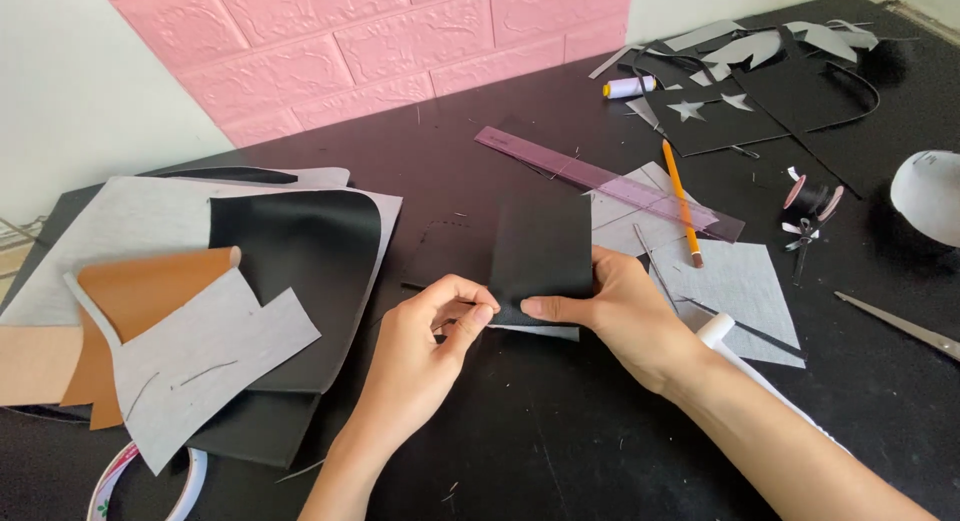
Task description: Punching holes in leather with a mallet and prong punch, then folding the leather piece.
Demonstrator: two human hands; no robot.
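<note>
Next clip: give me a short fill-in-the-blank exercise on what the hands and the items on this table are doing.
1. Both hands, left hand and right hand, pinch a folded ____ sheet.
2. The orange pencil lies across the translucent ____.
3. The wall panel behind the table is ____ in colour.
4. The star-shaped holes are cut in a ____ sheet.

Missing words: black; ruler; pink; black
</note>
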